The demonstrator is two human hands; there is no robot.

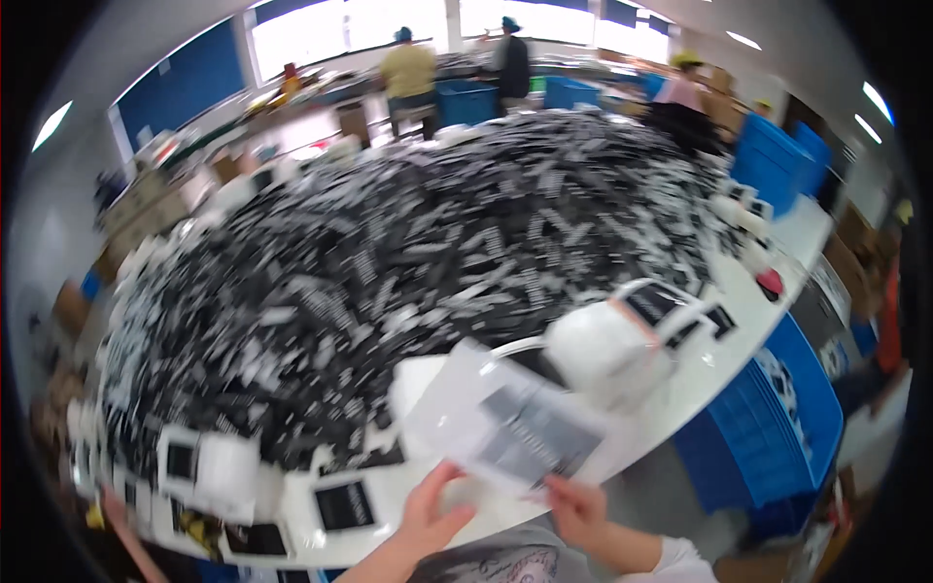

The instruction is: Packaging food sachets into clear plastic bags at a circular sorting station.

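A flat, whitish see-through plastic bag (452, 408) with a dark grey printed panel (539, 437) hangs tilted over the table's near edge. My right hand (580, 515) pinches its lower edge between thumb and fingers. Close to the bag's lower left corner is my left hand (428, 520), thumb and fingers apart; whether a fingertip touches the bag I cannot tell. Behind the bag sits a bulging white bundle (603, 355) with a black label. A small black printed piece (344, 505) in a white border lies left of my left hand.
A huge heap of black and grey strips (408, 253) covers most of the white table (724, 364). More white bundles (224, 476) stand at the near left. A blue bin (743, 437) stands right of the table. Another person's arm (131, 534) reaches in at lower left; several people work farther back.
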